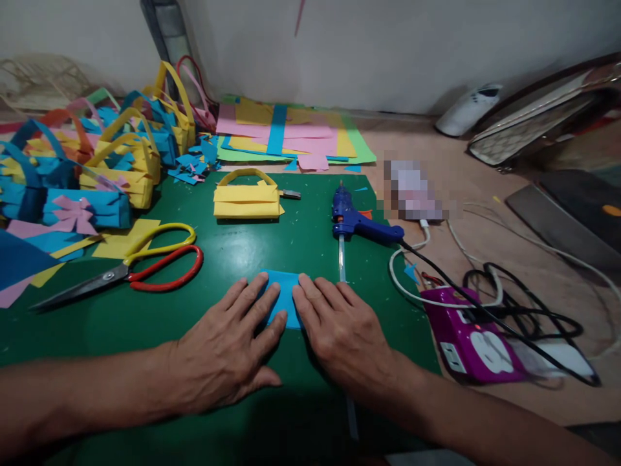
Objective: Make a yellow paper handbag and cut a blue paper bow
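Observation:
A small blue piece of paper (pixel 290 301) lies on the green cutting mat (pixel 233 252) between my hands. My left hand (pixel 237 336) rests on its left side, fingers spread and stretched forward. On the right side, the fingers of my right hand (pixel 339 323) lie flat over the paper's edge. Beyond them sits a yellow paper bag (pixel 246 202) with a handle. A blue glue gun (pixel 347 217) lies to the right, with a clear glue stick (pixel 342 255) reaching from it toward my right hand. Scissors (pixel 162 259) with yellow and red handles lie to the left.
Several colourful paper bags (pixel 116 155) crowd the back left, beside blue paper scraps (pixel 196 162). Coloured sheets (pixel 295 133) are stacked at the back. A purple power strip (pixel 473 340) with tangled cables stands right. Farther off are a white container (pixel 468 110) and a handbag (pixel 528 123).

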A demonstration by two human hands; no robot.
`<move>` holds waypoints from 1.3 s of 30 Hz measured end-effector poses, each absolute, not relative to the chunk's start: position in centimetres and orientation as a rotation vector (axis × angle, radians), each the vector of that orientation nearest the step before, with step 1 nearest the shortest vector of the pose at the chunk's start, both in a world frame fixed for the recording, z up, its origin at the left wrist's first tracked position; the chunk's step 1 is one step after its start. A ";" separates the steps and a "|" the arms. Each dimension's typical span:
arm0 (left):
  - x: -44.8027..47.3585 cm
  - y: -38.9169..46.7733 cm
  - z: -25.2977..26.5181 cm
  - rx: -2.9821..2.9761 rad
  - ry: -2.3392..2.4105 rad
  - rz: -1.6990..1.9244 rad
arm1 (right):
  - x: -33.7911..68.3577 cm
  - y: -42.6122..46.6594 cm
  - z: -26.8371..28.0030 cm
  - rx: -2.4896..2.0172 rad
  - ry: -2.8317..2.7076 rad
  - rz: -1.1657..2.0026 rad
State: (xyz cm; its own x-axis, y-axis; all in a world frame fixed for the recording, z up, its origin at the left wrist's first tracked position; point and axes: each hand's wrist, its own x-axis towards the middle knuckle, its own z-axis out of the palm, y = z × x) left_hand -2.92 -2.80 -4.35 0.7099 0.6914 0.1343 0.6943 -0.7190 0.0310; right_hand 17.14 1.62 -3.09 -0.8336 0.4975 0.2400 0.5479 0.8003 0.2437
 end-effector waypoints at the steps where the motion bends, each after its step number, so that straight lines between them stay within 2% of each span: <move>1: -3.0 -2.6 -4.3 -2.910 -1.173 -0.197 | 17.1 1.8 -3.1 -0.824 -2.827 -0.455; 11: -3.3 -1.3 -4.0 -2.973 -1.188 -0.216 | 18.0 3.0 -0.4 -0.996 -2.891 -0.415; 21: -3.6 -0.8 -4.5 -2.895 -1.129 -0.364 | 18.1 1.0 -1.1 -0.572 -3.071 -0.531; 32: -3.2 0.0 -4.7 -2.717 -1.007 -0.490 | 17.8 1.7 0.1 -0.680 -2.933 -0.422; 39: -3.1 -0.1 -5.1 -2.689 -0.981 -0.460 | 18.1 2.8 0.4 -1.099 -2.933 -0.368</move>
State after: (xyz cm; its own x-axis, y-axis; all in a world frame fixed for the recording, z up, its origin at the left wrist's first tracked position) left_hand -3.08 -0.08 -5.07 0.7248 0.5803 0.3714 0.6565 -0.7452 -0.1168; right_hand 18.12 2.80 0.38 -0.7571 0.6496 0.0698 0.6467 0.7300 0.2213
